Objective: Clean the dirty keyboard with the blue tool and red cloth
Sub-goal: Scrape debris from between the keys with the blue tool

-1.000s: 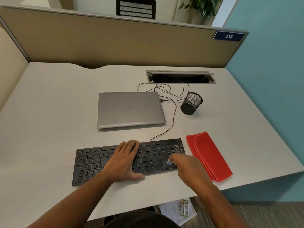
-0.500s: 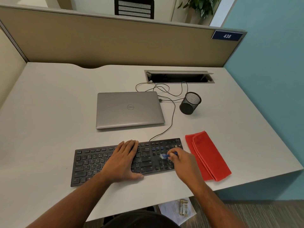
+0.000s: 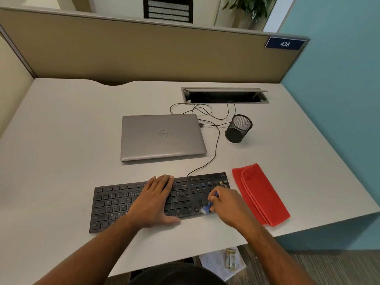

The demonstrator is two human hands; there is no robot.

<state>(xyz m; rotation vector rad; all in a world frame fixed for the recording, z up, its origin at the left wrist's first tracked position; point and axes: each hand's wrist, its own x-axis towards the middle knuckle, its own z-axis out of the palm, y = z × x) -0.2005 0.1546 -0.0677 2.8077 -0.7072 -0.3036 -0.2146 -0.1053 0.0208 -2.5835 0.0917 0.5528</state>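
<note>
A black keyboard (image 3: 115,204) lies flat on the tabletop (image 3: 61,140). A small blue brush (image 3: 209,205) with pale bristles touches its right keys. A folded red cloth (image 3: 261,194) lies just beside its right end.

Office cubicle here | tan partition panels (image 3: 144,48) wall in a pale bench (image 3: 61,130) | blue number plate (image 3: 284,44) reading 438 on the divider | closed laptop (image 3: 162,136), mesh pen cup (image 3: 238,128), cable hatch (image 3: 224,95) | chair back (image 3: 168,9) and plant (image 3: 249,7) beyond.
</note>
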